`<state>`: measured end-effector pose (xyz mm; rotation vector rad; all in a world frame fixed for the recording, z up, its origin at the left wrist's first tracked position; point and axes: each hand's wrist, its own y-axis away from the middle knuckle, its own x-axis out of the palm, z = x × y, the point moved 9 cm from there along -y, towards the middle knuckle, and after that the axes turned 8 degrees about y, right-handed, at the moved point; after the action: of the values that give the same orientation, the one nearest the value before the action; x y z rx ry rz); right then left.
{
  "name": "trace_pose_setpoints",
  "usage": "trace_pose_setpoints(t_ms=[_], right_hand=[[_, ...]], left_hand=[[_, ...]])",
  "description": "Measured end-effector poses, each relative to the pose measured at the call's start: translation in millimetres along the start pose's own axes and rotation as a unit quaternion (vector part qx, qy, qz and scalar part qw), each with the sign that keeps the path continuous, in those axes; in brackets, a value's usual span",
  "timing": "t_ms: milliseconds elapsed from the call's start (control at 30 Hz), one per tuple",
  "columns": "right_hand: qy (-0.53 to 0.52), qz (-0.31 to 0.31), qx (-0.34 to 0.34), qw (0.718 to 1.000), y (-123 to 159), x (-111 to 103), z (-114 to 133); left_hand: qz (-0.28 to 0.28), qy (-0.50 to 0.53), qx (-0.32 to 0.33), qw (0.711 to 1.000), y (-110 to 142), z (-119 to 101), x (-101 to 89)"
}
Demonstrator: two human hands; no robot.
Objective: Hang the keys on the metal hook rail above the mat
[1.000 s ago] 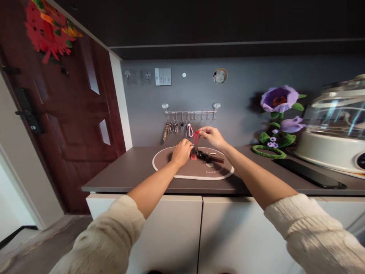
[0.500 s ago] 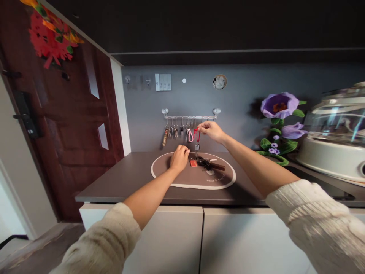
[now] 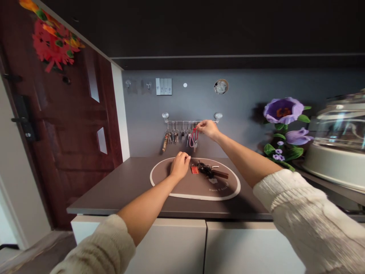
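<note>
My right hand (image 3: 208,129) is up at the wall rack, fingertips pinched on the red loop of a key ring. Its red cord (image 3: 192,137) and a small silver key or tag (image 3: 195,144) hang below my fingers, beside a pink loop (image 3: 191,141) on the rack. Over the oval mat (image 3: 171,192) my left hand (image 3: 180,166) has its fingers curled together, and their inner side is hidden. On the mat to its right lies a pile of dark keys (image 3: 207,170) with a red tag (image 3: 195,170) and a brown strap (image 3: 220,174).
A hook rail (image 3: 182,122) on suction cups carries several key sets (image 3: 172,136). To the right stand a purple fabric flower (image 3: 283,111) and a white appliance (image 3: 333,163) with a clear lid. A dark cabinet (image 3: 199,30) overhangs the counter (image 3: 114,190); a door (image 3: 94,152) is at left.
My right hand has moved slightly left, carrying the red-corded key ring closer to the rail and the pink loop. The left hand stays over the mat. The view has shifted slightly.
</note>
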<state>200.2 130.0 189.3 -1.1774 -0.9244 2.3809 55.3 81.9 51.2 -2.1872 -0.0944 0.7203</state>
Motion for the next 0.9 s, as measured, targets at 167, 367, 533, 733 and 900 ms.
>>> trace_pose_setpoints(t_ms=[167, 367, 533, 733, 900], right_hand=[[0.042, -0.03, 0.027, 0.998, -13, -1, 2], [0.095, -0.033, 0.038, 0.994, -25, 5, 2], [0.129, -0.025, 0.031, 0.991, -30, 13, 1], [0.162, -0.021, 0.023, 0.986, -32, 18, 0], [0.209, -0.005, -0.006, 0.978, -31, 21, 4]], left_hand=[[-0.011, 0.004, -0.013, 1.0, 0, 1, -2.5], [-0.02, -0.008, -0.018, 1.0, 0, 3, -4.2], [-0.02, -0.014, -0.022, 0.999, 0, 2, -5.4], [-0.024, -0.014, -0.027, 0.999, -1, 3, -6.4], [-0.024, -0.008, -0.029, 0.999, -1, 5, -6.1]])
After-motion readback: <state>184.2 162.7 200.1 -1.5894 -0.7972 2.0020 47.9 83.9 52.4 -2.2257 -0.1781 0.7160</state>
